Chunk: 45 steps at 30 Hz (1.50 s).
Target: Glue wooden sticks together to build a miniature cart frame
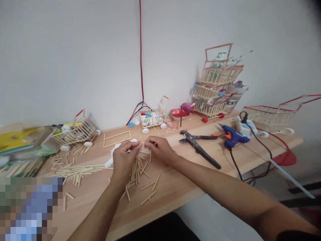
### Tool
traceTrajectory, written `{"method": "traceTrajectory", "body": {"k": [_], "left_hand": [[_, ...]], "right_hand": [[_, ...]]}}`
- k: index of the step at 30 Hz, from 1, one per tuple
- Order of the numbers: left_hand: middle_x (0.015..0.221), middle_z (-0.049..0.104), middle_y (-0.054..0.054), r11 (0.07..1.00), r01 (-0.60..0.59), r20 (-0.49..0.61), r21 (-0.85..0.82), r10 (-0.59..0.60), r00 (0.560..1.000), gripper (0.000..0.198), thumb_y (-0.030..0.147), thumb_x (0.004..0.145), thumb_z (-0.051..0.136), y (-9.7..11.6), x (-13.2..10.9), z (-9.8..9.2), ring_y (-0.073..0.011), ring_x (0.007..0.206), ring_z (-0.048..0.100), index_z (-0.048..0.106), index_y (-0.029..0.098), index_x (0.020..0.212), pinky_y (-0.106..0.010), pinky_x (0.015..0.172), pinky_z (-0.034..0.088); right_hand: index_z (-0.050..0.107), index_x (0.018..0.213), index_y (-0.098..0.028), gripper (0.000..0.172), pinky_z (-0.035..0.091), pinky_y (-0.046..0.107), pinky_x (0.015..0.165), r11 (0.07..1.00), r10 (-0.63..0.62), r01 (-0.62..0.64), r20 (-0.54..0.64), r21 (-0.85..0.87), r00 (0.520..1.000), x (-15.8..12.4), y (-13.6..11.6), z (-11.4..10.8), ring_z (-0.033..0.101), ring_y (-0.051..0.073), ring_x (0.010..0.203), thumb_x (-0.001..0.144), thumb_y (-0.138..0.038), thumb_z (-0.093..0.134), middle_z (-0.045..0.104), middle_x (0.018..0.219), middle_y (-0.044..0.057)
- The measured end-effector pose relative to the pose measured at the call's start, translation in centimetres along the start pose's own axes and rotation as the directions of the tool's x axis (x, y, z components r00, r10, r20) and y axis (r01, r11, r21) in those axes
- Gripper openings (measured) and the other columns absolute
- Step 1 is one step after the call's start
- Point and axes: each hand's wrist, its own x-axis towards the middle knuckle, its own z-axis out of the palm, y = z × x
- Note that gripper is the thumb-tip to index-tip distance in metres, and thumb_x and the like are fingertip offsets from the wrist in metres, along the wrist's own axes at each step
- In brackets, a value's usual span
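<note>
One flat, rectangular pale-wood frame (pixel 115 143) lies joined beyond the left hand (pixel 125 157); short pale-wood sticks (pixel 137 172) below lie unjoined. Right hand (pixel 160 149) near left, fingertips drawn together; grip contents undetermined.

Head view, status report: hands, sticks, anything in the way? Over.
Left hand, right hand: fingertips close together, exact grip unclear. Loose sticks: scattered near both hands. Black-handled pliers: off to the right, touching neither hand.
</note>
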Motion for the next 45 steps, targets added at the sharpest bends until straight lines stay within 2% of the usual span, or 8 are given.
{"method": "traceTrajectory", "body": {"k": [12,22,45], "left_hand": [[0.08,0.068,-0.003,0.999,0.049,-0.04,-0.012,-0.049,0.998,0.021,0.031,0.072,0.066,0.28,-0.04,0.17,-0.0126,0.057,0.058,0.072,0.017,0.088,-0.025,0.052,0.044],[0.08,0.068,-0.003,1.0,0.004,-0.033,-0.024,-0.005,0.999,0.019,0.028,0.071,0.067,-0.11,0.16,0.06,-0.0125,0.057,0.058,0.073,0.017,0.085,-0.025,0.054,0.045],[0.078,0.067,-0.002,1.0,0.0,-0.028,0.017,0.001,1.0,0.016,0.025,0.074,0.065,-0.29,0.15,-0.14,-0.0149,0.067,0.06,0.074,0.017,0.085,-0.028,0.063,0.046]], "right_hand": [[0.065,0.079,-0.015,0.016,0.036,0.021,0.062,1.0,0.028,-0.028,-0.005,0.009,1.0,0.08,-0.02,-0.1,0.051,0.011,0.066,0.086,-0.023,0.053,0.062,0.072,0.0],[0.066,0.079,-0.015,0.018,0.037,0.021,0.062,1.0,0.016,-0.016,-0.015,0.014,1.0,-0.02,0.14,0.12,0.054,0.011,0.068,0.087,-0.025,0.053,0.063,0.073,0.0],[0.065,0.078,-0.016,0.015,0.037,0.02,0.065,0.999,0.034,-0.034,-0.021,0.014,0.999,0.03,-0.15,0.27,0.054,0.011,0.069,0.087,-0.021,0.053,0.063,0.073,0.0]]}}
